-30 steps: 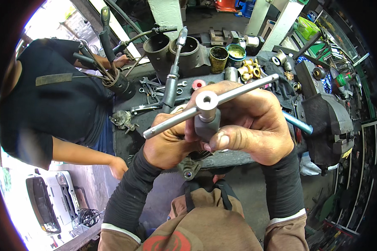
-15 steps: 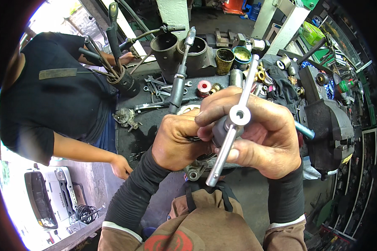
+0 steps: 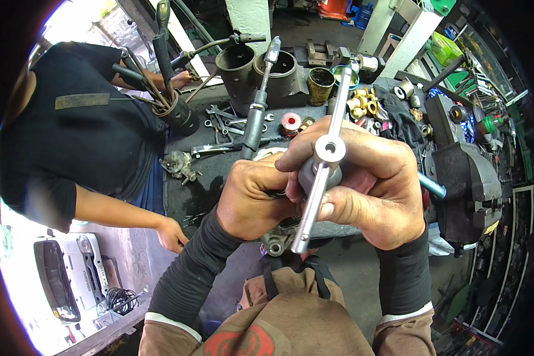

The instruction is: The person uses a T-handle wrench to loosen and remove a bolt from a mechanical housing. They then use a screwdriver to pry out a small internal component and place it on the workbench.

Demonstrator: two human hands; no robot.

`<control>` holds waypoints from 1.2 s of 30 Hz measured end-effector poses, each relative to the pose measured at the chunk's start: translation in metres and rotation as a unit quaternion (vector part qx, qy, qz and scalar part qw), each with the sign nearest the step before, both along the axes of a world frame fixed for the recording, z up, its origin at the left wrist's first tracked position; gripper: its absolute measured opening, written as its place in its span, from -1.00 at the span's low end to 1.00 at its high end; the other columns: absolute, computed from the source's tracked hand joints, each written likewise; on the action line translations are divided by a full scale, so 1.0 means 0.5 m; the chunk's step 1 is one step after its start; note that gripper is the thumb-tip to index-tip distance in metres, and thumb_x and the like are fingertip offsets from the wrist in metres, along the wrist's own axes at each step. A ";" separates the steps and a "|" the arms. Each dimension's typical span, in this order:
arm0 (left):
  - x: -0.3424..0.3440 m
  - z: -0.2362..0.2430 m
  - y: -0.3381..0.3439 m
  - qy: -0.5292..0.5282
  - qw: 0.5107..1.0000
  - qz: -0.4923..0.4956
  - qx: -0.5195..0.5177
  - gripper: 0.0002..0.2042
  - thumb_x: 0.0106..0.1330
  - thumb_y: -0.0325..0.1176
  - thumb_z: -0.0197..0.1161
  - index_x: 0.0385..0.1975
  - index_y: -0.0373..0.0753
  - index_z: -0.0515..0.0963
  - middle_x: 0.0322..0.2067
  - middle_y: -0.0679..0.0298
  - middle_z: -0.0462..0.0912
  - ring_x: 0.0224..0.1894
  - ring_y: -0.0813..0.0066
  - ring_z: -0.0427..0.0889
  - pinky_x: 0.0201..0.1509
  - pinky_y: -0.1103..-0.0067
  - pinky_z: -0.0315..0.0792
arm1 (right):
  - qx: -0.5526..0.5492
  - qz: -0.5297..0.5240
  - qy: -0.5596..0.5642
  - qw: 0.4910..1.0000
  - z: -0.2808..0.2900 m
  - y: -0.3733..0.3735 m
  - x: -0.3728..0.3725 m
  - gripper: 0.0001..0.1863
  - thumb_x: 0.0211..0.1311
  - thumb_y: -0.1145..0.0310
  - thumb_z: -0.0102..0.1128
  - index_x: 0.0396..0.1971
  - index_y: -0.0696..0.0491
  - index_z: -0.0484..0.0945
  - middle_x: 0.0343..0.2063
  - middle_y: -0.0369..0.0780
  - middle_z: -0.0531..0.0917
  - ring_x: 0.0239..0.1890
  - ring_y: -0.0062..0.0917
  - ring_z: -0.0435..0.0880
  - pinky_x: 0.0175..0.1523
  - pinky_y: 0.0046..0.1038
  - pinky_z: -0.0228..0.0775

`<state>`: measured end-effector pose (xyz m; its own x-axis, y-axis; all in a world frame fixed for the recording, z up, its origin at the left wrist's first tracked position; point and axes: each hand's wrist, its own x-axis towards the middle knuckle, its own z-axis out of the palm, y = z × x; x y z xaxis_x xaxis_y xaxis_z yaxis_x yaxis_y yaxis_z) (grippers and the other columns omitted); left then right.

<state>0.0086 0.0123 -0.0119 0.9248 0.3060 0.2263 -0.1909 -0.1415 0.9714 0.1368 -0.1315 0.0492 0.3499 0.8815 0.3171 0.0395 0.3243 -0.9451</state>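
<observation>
Since half a second ago our T-handle bar [image 3: 324, 159] has swung a little nearer upright, while our right hand [image 3: 362, 184] stays wrapped around its grey socket [image 3: 310, 176] and our left hand [image 3: 252, 199] grips the part beneath, above the cluttered workbench [image 3: 187, 190].

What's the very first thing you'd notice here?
Right in the middle, two bare hands, the left hand and right hand, grip a shiny steel T-handle bar on a grey socket. Behind them lies a dark workbench crowded with wrenches, and a person in a black shirt stands at the left.
</observation>
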 end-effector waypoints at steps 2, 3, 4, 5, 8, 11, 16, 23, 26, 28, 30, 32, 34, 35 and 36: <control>0.002 0.004 -0.001 -0.011 1.000 -0.003 0.004 -0.83 -0.03 -0.61 0.52 -0.46 -0.28 0.67 -0.33 0.19 0.72 -0.24 0.32 0.70 -0.08 0.45 0.53 | 0.000 -0.010 0.000 1.000 0.000 0.000 -0.005 -0.42 0.07 0.19 0.58 -0.09 0.38 0.65 -0.18 -0.04 0.64 -0.26 -0.40 0.71 -0.11 -0.42 0.59; 0.003 0.006 0.000 -0.022 1.000 -0.004 0.016 -0.83 -0.03 -0.61 0.52 -0.46 -0.29 0.66 -0.33 0.19 0.72 -0.25 0.32 0.69 -0.09 0.45 0.53 | -0.001 -0.016 -0.005 1.000 0.000 0.001 -0.005 -0.42 0.06 0.19 0.59 -0.09 0.37 0.65 -0.18 -0.04 0.64 -0.27 -0.40 0.72 -0.11 -0.42 0.59; 0.003 0.005 0.002 -0.026 0.999 -0.006 0.023 -0.83 -0.03 -0.61 0.52 -0.47 -0.29 0.66 -0.34 0.20 0.72 -0.26 0.32 0.69 -0.10 0.45 0.53 | 0.001 -0.019 -0.004 1.000 -0.001 0.002 -0.007 -0.42 0.05 0.18 0.59 -0.09 0.37 0.65 -0.19 -0.04 0.64 -0.27 -0.40 0.72 -0.12 -0.43 0.59; 0.003 0.004 0.003 -0.031 0.999 -0.008 0.030 -0.83 -0.04 -0.62 0.52 -0.47 -0.29 0.66 -0.35 0.20 0.71 -0.26 0.32 0.68 -0.11 0.45 0.52 | 0.003 -0.023 -0.003 1.000 -0.002 0.003 -0.009 -0.41 0.05 0.18 0.59 -0.09 0.37 0.66 -0.19 -0.03 0.64 -0.27 -0.40 0.72 -0.12 -0.43 0.59; 0.002 0.002 0.004 -0.024 1.000 -0.015 0.013 -0.83 -0.04 -0.61 0.52 -0.50 -0.28 0.64 -0.37 0.22 0.70 -0.28 0.33 0.68 -0.13 0.47 0.52 | 0.015 -0.026 -0.002 1.000 -0.002 0.006 -0.012 -0.40 0.07 0.14 0.57 -0.09 0.36 0.66 -0.22 -0.04 0.65 -0.28 -0.40 0.72 -0.13 -0.43 0.59; 0.003 -0.001 0.006 -0.031 0.999 -0.013 0.018 -0.81 -0.04 -0.60 0.53 -0.54 -0.26 0.60 -0.40 0.25 0.69 -0.30 0.36 0.67 -0.15 0.48 0.52 | 0.026 -0.023 -0.017 0.999 -0.006 0.007 -0.007 -0.39 0.08 0.10 0.55 -0.09 0.36 0.66 -0.25 -0.04 0.66 -0.29 -0.40 0.73 -0.15 -0.42 0.59; -0.003 -0.015 0.008 -0.018 1.000 -0.014 -0.018 -0.80 0.00 -0.59 0.54 -0.56 -0.23 0.59 -0.39 0.31 0.70 -0.30 0.51 0.68 -0.16 0.54 0.53 | 0.031 0.006 -0.059 0.998 -0.003 0.010 0.004 -0.38 0.08 0.11 0.55 -0.07 0.37 0.66 -0.26 -0.04 0.68 -0.29 -0.41 0.72 -0.14 -0.43 0.56; -0.010 0.011 -0.014 -0.030 0.969 0.025 -0.245 -0.86 0.15 -0.68 0.44 -0.37 -0.28 0.74 -0.24 0.30 0.72 -0.16 0.57 0.67 -0.02 0.52 0.58 | 0.036 0.032 -0.001 0.999 0.008 0.029 0.002 -0.41 0.05 0.19 0.56 -0.06 0.37 0.66 -0.24 -0.06 0.71 -0.25 -0.45 0.70 -0.11 -0.43 0.53; -0.008 0.024 -0.013 0.047 0.950 0.045 -0.305 -0.88 0.16 -0.67 0.44 -0.39 -0.28 0.71 -0.25 0.30 0.72 -0.19 0.55 0.68 -0.07 0.52 0.59 | 0.040 0.043 -0.030 0.998 0.006 0.027 0.013 -0.39 0.02 0.16 0.57 -0.06 0.35 0.67 -0.22 -0.06 0.73 -0.25 -0.43 0.71 -0.08 -0.39 0.54; -0.011 0.000 0.003 0.020 0.990 0.011 -0.142 -0.87 0.14 -0.64 0.47 -0.39 -0.25 0.70 -0.27 0.35 0.72 -0.22 0.58 0.69 -0.11 0.54 0.60 | 0.038 0.035 -0.064 0.997 0.007 0.027 0.017 -0.38 0.01 0.11 0.56 -0.08 0.34 0.68 -0.23 -0.05 0.74 -0.25 -0.42 0.71 -0.08 -0.40 0.54; -0.013 -0.017 0.008 0.011 0.994 -0.022 -0.108 -0.86 0.12 -0.59 0.51 -0.39 -0.22 0.71 -0.29 0.39 0.73 -0.24 0.60 0.70 -0.12 0.56 0.59 | 0.044 0.030 -0.098 0.994 0.009 0.027 0.020 -0.37 0.01 0.07 0.56 -0.09 0.34 0.69 -0.24 -0.05 0.74 -0.26 -0.42 0.72 -0.09 -0.40 0.55; -0.011 -0.016 0.001 0.047 0.970 -0.024 -0.236 -0.86 0.10 -0.54 0.55 -0.38 -0.21 0.72 -0.30 0.39 0.74 -0.24 0.61 0.71 -0.10 0.57 0.59 | 0.049 0.027 -0.073 0.996 0.009 0.029 0.012 -0.38 -0.02 0.08 0.57 -0.12 0.33 0.70 -0.26 -0.05 0.74 -0.25 -0.39 0.72 -0.07 -0.39 0.55; -0.006 0.005 -0.003 0.053 0.975 -0.007 -0.213 -0.83 0.08 -0.50 0.58 -0.36 -0.20 0.74 -0.29 0.38 0.75 -0.22 0.62 0.71 -0.08 0.58 0.58 | 0.041 0.021 -0.054 0.997 0.011 0.028 0.007 -0.39 -0.05 0.08 0.59 -0.14 0.32 0.72 -0.27 -0.06 0.74 -0.23 -0.37 0.72 -0.05 -0.37 0.55; -0.007 0.003 -0.001 0.031 0.984 -0.008 -0.173 -0.82 0.07 -0.48 0.59 -0.34 -0.20 0.74 -0.27 0.35 0.76 -0.21 0.59 0.71 -0.06 0.56 0.58 | 0.039 0.014 -0.076 0.996 0.009 0.027 0.011 -0.40 -0.07 0.11 0.61 -0.15 0.31 0.72 -0.26 -0.06 0.74 -0.21 -0.36 0.72 -0.02 -0.36 0.55; -0.007 0.001 0.001 0.009 0.991 -0.007 -0.133 -0.80 0.06 -0.45 0.60 -0.32 -0.20 0.75 -0.25 0.31 0.77 -0.19 0.56 0.72 -0.05 0.54 0.58 | 0.038 0.006 -0.098 0.994 0.007 0.026 0.015 -0.41 -0.08 0.13 0.63 -0.15 0.31 0.72 -0.25 -0.06 0.74 -0.18 -0.36 0.71 0.00 -0.34 0.54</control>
<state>0.0052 0.0130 -0.0113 0.9327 0.3390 0.1231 -0.1735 0.1227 0.9772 0.1443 -0.1185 0.0527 0.2646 0.8564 0.4433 0.2166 0.3952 -0.8927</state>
